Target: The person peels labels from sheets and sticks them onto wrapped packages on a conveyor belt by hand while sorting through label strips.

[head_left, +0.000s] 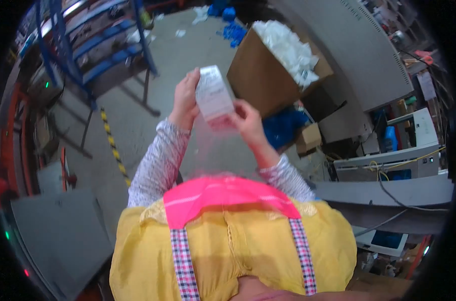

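In front of my chest, above the floor, I hold a white box-shaped packet with rows of small print; whether it is a carton or a stack of sheets cannot be made out. Its near end looks pinkish and slightly blurred. My left hand grips the packet along its left side, the thumb low and the fingers near the far corner. On the lower right edge, my right hand pinches it between thumb and fingers. Patterned grey-and-white sleeves cover both forearms, and a pink apron lies over my yellow top.
A cardboard box full of white crumpled material stands just beyond my right hand. Blue metal racking is at the upper left, a grey cabinet lower left. Machinery with cables lines the right. Yellow-black tape marks the floor.
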`<state>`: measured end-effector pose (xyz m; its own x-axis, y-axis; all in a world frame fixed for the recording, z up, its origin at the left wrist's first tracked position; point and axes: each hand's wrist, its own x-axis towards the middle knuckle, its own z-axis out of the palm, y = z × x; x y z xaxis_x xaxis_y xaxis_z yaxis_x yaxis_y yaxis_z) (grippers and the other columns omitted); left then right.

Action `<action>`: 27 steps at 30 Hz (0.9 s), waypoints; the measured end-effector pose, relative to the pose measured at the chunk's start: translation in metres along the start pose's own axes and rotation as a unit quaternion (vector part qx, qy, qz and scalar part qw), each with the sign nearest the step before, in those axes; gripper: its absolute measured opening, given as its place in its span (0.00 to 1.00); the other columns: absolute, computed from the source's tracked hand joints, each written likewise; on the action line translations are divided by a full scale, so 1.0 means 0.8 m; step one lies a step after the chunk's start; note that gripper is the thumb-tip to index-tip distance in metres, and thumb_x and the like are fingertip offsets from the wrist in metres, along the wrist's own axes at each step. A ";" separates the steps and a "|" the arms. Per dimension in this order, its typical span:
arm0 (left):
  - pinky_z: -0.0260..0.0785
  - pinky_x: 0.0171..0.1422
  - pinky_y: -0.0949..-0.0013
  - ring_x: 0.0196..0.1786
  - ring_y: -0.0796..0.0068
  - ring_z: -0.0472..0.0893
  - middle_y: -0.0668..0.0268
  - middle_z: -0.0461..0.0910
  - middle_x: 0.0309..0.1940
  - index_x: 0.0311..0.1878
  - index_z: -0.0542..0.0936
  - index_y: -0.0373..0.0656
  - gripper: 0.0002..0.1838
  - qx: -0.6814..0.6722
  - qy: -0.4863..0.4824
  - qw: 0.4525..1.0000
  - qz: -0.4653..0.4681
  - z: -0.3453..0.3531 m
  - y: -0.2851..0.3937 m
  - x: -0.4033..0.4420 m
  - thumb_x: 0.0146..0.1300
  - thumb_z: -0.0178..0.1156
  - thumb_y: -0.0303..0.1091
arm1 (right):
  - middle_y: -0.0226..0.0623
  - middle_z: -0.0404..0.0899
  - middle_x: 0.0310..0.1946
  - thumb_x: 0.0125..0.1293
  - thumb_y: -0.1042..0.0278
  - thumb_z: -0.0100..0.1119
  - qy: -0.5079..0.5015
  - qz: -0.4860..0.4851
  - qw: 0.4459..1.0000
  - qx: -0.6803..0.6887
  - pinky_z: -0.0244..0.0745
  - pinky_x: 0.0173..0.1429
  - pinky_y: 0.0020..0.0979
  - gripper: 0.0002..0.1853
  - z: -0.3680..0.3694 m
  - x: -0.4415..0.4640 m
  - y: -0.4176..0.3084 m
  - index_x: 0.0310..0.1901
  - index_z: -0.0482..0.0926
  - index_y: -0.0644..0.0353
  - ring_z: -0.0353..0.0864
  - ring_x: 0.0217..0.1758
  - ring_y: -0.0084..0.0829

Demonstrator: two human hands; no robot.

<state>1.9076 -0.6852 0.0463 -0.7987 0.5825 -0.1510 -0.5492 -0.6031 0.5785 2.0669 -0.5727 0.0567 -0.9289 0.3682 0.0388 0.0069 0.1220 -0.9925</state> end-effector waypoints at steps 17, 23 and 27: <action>0.68 0.59 0.63 0.50 0.62 0.78 0.55 0.79 0.46 0.48 0.76 0.33 0.37 0.139 -0.160 0.960 -0.185 0.036 0.036 0.564 0.67 0.36 0.64 | 0.37 0.81 0.34 0.65 0.74 0.55 0.059 0.028 0.982 0.178 0.78 0.37 0.23 0.09 -0.163 0.643 -0.015 0.44 0.75 0.69 0.81 0.31 0.22; 0.65 0.64 0.64 0.58 0.64 0.75 0.56 0.75 0.55 0.62 0.67 0.35 0.49 0.079 -0.356 0.898 -0.245 0.050 0.046 0.707 0.59 0.33 0.74 | 0.40 0.82 0.37 0.64 0.76 0.53 0.015 0.102 0.990 0.099 0.78 0.37 0.23 0.16 -0.185 0.820 -0.010 0.52 0.71 0.71 0.82 0.34 0.23; 0.60 0.69 0.56 0.61 0.63 0.72 0.61 0.71 0.60 0.67 0.61 0.45 0.42 -0.118 -0.265 0.935 -0.204 0.055 0.082 0.826 0.59 0.47 0.68 | 0.38 0.82 0.34 0.61 0.76 0.55 -0.033 0.127 0.990 -0.043 0.76 0.35 0.22 0.23 -0.172 0.920 0.004 0.59 0.69 0.70 0.81 0.33 0.21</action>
<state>1.3545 -0.3156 0.0197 -0.3101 0.9411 0.1347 -0.8709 -0.3380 0.3567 1.4337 -0.1747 0.0976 -0.9150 0.3368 -0.2221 0.2732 0.1121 -0.9554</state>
